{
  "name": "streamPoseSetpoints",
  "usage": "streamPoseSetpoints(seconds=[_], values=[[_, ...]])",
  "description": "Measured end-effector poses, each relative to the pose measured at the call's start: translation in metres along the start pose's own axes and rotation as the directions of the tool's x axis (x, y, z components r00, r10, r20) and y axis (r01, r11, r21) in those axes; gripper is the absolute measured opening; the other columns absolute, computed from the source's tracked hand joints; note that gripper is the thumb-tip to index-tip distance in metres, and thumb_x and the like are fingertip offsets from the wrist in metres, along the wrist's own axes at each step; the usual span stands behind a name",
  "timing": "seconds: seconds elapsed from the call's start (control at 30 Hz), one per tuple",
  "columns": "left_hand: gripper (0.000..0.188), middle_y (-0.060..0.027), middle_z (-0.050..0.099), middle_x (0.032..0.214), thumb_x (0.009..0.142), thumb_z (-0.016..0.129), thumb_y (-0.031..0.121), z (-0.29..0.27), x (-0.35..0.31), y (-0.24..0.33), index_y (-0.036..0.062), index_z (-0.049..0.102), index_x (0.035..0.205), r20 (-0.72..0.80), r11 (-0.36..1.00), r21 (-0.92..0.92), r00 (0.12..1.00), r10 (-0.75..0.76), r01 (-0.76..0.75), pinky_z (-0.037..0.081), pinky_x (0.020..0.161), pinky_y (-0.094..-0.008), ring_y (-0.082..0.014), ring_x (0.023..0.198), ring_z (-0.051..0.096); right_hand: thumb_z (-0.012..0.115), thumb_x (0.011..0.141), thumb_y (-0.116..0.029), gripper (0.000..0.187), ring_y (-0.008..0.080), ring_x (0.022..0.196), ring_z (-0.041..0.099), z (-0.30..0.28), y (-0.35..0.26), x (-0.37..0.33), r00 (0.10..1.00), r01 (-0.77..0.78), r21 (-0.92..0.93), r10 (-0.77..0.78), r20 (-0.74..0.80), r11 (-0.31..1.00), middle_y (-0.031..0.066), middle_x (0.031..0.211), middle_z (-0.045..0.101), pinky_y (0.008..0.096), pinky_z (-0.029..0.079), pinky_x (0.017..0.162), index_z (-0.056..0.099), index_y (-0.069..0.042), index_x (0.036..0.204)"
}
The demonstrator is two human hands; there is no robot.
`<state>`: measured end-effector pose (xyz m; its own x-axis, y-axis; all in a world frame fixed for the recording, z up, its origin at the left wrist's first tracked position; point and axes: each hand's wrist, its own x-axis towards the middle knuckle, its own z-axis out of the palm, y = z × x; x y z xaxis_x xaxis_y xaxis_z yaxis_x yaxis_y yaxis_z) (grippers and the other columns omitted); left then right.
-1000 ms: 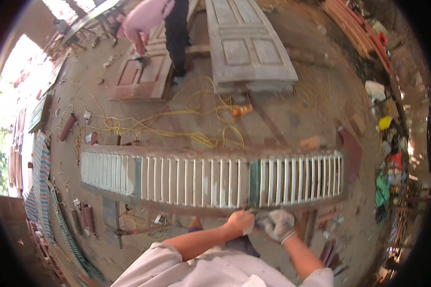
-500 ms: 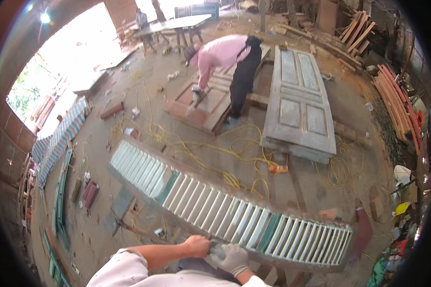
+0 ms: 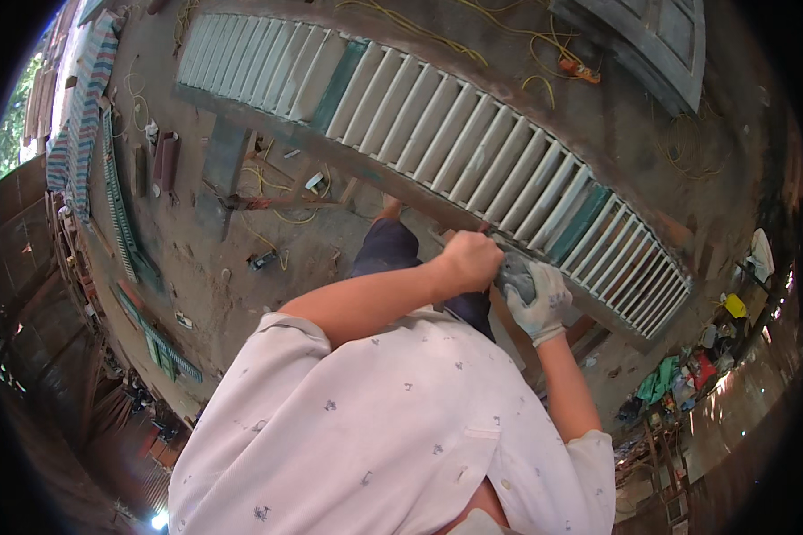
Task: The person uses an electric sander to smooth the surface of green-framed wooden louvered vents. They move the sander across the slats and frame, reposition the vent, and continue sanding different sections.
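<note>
A long louvered shutter (image 3: 455, 143), with pale slats and green crosspieces (image 3: 341, 85), stretches across the upper part of the view. At its near edge, close to the right-hand crosspiece, my two hands are together. My bare left hand (image 3: 473, 261) is closed in a fist against the fingers of the other hand. A pale glove covers my right hand (image 3: 544, 299), whose fingers curl around a grey mass (image 3: 515, 275). Whether that mass is a held object or the glove's dark coated fingers is unclear. What lies inside the left fist is hidden.
Yellow cords (image 3: 410, 31) cross the floor beyond the shutter, near a grey panelled door (image 3: 656, 36). Narrow green slatted pieces (image 3: 120, 205) and reddish rolls (image 3: 167, 160) lie to the left. Mixed clutter (image 3: 678, 379) sits on the right.
The view has tilted down, so the person in pink has left the picture and more of my shirt and arms shows. My hands stay together at about the same part of the shutter's edge.
</note>
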<state>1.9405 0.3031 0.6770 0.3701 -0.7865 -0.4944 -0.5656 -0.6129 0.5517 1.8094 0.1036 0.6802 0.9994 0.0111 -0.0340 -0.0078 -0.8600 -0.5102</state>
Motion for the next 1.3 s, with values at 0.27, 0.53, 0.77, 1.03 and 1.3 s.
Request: streamPoseSetpoints(seconds=[0.27,0.53,0.77,1.03,1.3], values=[[0.013,-0.018,0.08,0.084,0.073,0.077,0.019,-0.075,-0.085,-0.156,0.0097,0.083,0.079,0.134,0.979,0.109,0.973,-0.186,0.172,0.066,0.077,-0.0463,-0.0354,0.084,0.081,0.082,0.077,-0.058,0.061,0.0294,0.103,0.071,0.081,-0.144,0.122,1.0,-0.02,0.055,0.019,0.013,0.998,0.008,0.107,0.072,0.0439,0.06,0.079,0.074,-0.012,0.116],[0.015,-0.0191,0.079,0.084,0.076,0.072,0.019,-0.126,-0.151,-0.27,0.0106,0.082,0.084,0.085,0.923,0.248,0.942,-0.324,0.295,0.063,0.085,-0.0492,-0.0383,0.085,0.079,0.076,0.08,-0.065,0.055,0.0266,0.095,0.068,0.15,-0.25,0.203,0.996,-0.079,0.181,0.084,-0.019,0.98,0.0071,0.097,0.067,0.0444,0.058,0.073,0.07,-0.013,0.098],[0.018,-0.0209,0.079,0.087,0.075,0.071,0.017,-0.112,-0.112,-0.225,0.0074,0.083,0.085,0.138,0.956,0.252,0.972,-0.189,0.151,0.064,0.082,-0.0488,-0.0398,0.085,0.079,0.079,0.082,-0.055,0.047,0.027,0.093,0.068,0.127,-0.206,0.161,0.977,-0.114,0.198,0.146,-0.158,0.973,0.0075,0.094,0.066,0.043,0.058,0.074,0.069,-0.012,0.1],[0.014,-0.0217,0.079,0.086,0.074,0.072,0.014,-0.048,-0.026,-0.081,0.0052,0.081,0.081,0.241,0.981,0.187,0.966,-0.094,0.049,0.065,0.083,-0.0475,-0.0384,0.087,0.08,0.079,0.084,-0.044,0.048,0.0338,0.102,0.072,0.053,-0.081,0.043,0.967,-0.197,0.151,0.217,-0.131,0.969,0.0123,0.108,0.073,0.0477,0.059,0.084,0.072,-0.007,0.114],[0.016,-0.0203,0.082,0.092,0.083,0.072,0.015,0.008,0.054,0.073,0.0065,0.085,0.087,0.302,0.975,0.22,0.952,-0.053,-0.015,0.066,0.082,-0.0435,-0.0351,0.092,0.082,0.08,0.081,-0.029,0.042,0.0407,0.101,0.073,-0.017,0.039,-0.069,0.954,-0.218,0.179,0.248,-0.171,0.96,0.0191,0.11,0.075,0.0481,0.061,0.088,0.075,-0.003,0.114]])
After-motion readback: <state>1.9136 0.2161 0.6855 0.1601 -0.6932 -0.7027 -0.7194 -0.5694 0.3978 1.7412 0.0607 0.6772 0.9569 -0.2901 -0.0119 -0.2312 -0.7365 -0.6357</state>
